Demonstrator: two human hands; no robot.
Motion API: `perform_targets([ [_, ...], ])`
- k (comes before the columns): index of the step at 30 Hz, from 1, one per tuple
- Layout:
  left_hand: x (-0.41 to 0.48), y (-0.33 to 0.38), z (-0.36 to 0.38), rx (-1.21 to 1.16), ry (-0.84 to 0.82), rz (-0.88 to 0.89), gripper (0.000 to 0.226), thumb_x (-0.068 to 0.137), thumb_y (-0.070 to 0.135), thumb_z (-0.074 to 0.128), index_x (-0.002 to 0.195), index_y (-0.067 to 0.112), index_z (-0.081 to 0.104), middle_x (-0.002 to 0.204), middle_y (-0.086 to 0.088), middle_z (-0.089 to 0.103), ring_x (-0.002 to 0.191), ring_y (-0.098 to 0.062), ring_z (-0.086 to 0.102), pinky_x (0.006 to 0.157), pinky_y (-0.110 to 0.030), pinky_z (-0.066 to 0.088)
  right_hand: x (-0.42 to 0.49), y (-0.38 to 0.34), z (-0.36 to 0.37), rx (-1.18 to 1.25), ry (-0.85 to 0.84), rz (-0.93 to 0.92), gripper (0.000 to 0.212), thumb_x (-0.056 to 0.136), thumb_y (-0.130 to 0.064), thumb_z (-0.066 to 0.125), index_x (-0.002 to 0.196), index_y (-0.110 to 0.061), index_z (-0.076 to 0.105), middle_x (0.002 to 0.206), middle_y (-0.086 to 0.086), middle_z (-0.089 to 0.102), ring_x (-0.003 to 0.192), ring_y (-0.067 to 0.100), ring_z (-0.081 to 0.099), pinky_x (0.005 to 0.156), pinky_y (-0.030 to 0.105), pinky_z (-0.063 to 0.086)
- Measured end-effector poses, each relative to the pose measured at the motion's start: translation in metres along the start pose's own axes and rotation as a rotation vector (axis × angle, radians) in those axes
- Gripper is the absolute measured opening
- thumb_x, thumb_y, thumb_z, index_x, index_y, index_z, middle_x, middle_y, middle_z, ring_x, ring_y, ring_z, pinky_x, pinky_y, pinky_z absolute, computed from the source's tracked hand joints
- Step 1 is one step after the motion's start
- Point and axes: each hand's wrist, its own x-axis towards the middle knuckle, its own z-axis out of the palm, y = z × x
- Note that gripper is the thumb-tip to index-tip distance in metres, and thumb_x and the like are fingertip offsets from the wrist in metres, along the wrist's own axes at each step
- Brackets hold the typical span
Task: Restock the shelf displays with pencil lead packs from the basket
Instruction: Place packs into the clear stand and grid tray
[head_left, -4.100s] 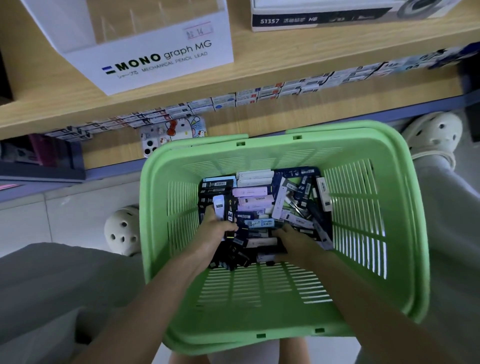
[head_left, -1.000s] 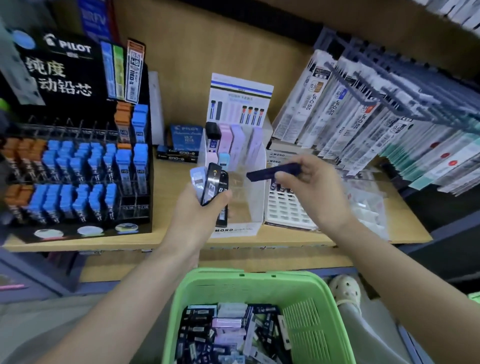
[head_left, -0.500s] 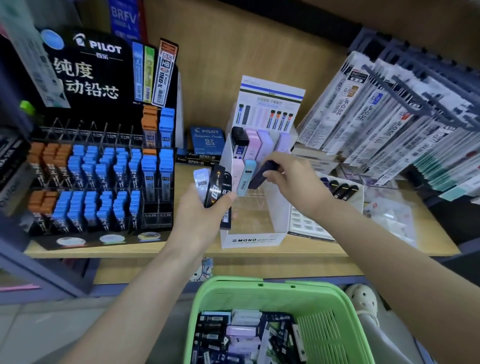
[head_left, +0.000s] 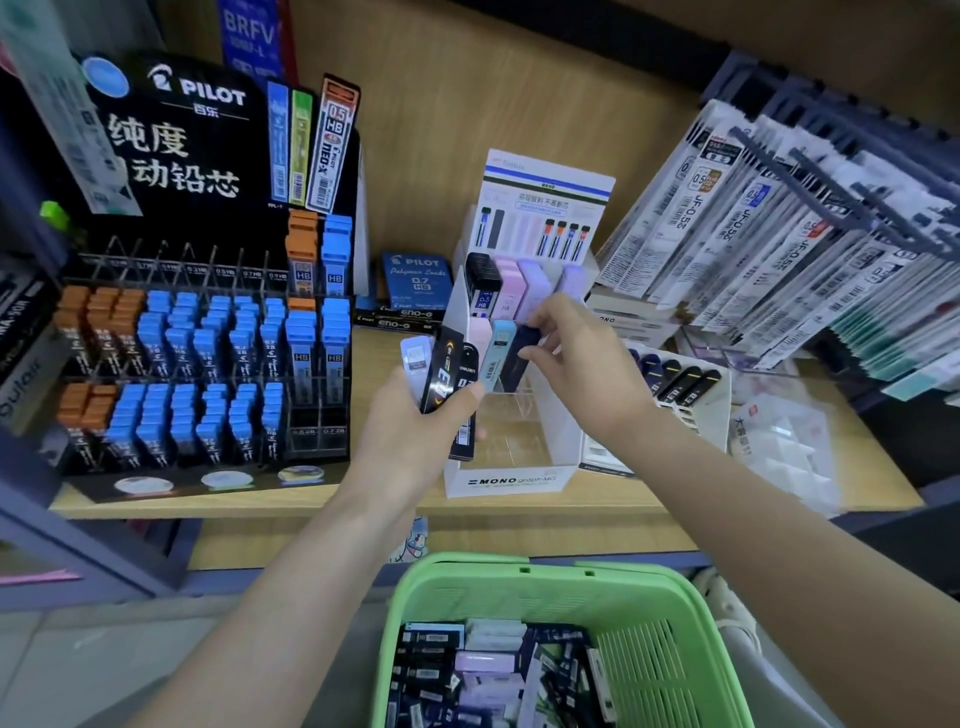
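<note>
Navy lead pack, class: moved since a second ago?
Yes. The navy lead pack went leftward into the white cardboard Mono display box, beside the light blue pack.

Printed white on black display board (head_left: 176, 130): "PILOT", "百乐", "纯度", "动铅芯"; on orange-red pack (head_left: 332, 140) fixed to its top "0.5 HB" and "NEO-X"; on blue card (head_left: 249, 36) above, "BRFV". Marked "PILOT" and "0.7 HB" on blue box (head_left: 418, 278), "ENO-G" on black boxes (head_left: 400, 319) just in front. Lettered "MONO graph MG" on white display box (head_left: 511, 480) front, "0.5 HB" on black pack (head_left: 483, 286) inside, "JF-0.5" on hanging refill packs (head_left: 737, 228).
</note>
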Motion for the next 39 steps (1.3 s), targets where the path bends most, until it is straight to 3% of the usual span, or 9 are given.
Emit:
perform_targets([
  [5,0.000,0.001,0.001,-0.009,-0.006,-0.012,0.018,0.090,0.019,0.063,0.107,0.013,0.060,0.096,0.001,0.071,0.059,-0.005,0.063,0.049,-0.008,0.046,0.002,-0.002,0.001,-0.060,0.059,0.042,0.022,0.089,-0.014,0.062,0.108,-0.010,0.054,0.114,0.006,0.046,0.089,0.024,0.055,0.069,0.041,0.049],
  [9,-0.002,0.002,0.002,-0.019,-0.038,-0.024,0.018,0.090,0.019,0.063,0.106,0.012,0.060,0.097,-0.003,0.070,0.058,0.000,0.063,0.047,-0.005,0.044,-0.007,-0.017,-0.007,0.245,0.103,0.138,0.008,0.095,-0.019,0.053,0.094,-0.012,0.057,0.087,0.003,0.054,0.070,0.014,0.049,0.064,0.028,0.040],
  [12,-0.003,0.003,0.004,-0.001,-0.071,-0.035,0.016,0.089,0.019,0.064,0.104,0.014,0.059,0.093,-0.006,0.069,0.057,-0.002,0.063,0.051,-0.011,0.050,-0.019,-0.032,-0.015,0.530,-0.122,0.298,0.025,0.096,-0.030,0.049,0.093,-0.010,0.064,0.079,0.007,0.062,0.067,0.014,0.055,0.071,0.034,0.049],
  [16,-0.006,0.001,0.008,0.053,-0.142,-0.060,0.022,0.088,0.022,0.064,0.108,0.015,0.060,0.096,-0.004,0.071,0.068,-0.005,0.067,0.056,-0.016,0.052,-0.029,-0.033,-0.023,0.722,-0.290,0.358,0.013,0.090,-0.020,0.061,0.098,-0.010,0.063,0.073,-0.001,0.060,0.052,-0.002,0.057,0.057,0.014,0.048],
  [22,-0.014,0.006,0.015,-0.006,-0.240,-0.101,0.021,0.091,0.027,0.057,0.102,0.010,0.059,0.090,-0.007,0.064,0.053,-0.008,0.060,0.046,-0.017,0.045,-0.039,-0.024,-0.040,0.977,-0.220,0.385,0.004,0.094,-0.007,0.051,0.096,-0.005,0.055,0.087,0.015,0.064,0.071,0.015,0.063,0.070,0.019,0.056],
  [27,-0.016,0.012,0.021,-0.184,-0.337,-0.178,0.027,0.084,0.032,0.057,0.105,0.016,0.061,0.078,0.004,0.071,0.051,-0.008,0.055,0.055,-0.020,0.048,-0.052,-0.013,-0.061,1.045,-0.121,0.228,0.013,0.094,0.001,0.047,0.090,-0.010,0.052,0.087,0.006,0.060,0.075,0.006,0.062,0.079,0.023,0.055],
  [32,-0.016,0.005,0.031,-0.070,-0.275,-0.017,0.023,0.084,0.015,0.066,0.103,0.007,0.055,0.060,0.007,0.058,0.053,-0.008,0.051,0.050,-0.019,0.045,-0.069,-0.002,-0.072,0.976,-0.121,0.231,0.021,0.090,0.004,0.052,0.103,-0.011,0.059,0.094,0.010,0.061,0.075,0.006,0.063,0.070,0.018,0.051],
  [36,-0.015,-0.001,0.042,0.106,-0.160,0.173,0.022,0.082,0.010,0.070,0.097,0.016,0.056,0.057,0.012,0.058,0.051,-0.005,0.051,0.050,-0.018,0.045,-0.082,0.005,-0.074,0.979,-0.144,0.305,0.028,0.086,0.002,0.059,0.112,-0.010,0.058,0.101,0.011,0.064,0.084,0.017,0.067,0.075,0.021,0.055],
  [39,-0.014,-0.004,0.050,0.247,-0.104,0.238,0.031,0.076,0.022,0.076,0.097,0.014,0.055,0.076,-0.008,0.063,0.063,-0.014,0.054,0.062,-0.040,0.049,-0.087,0.009,-0.072,1.050,-0.052,0.392,0.017,0.088,0.001,0.056,0.103,-0.008,0.060,0.086,0.008,0.066,0.070,0.011,0.068,0.068,0.019,0.055],
])
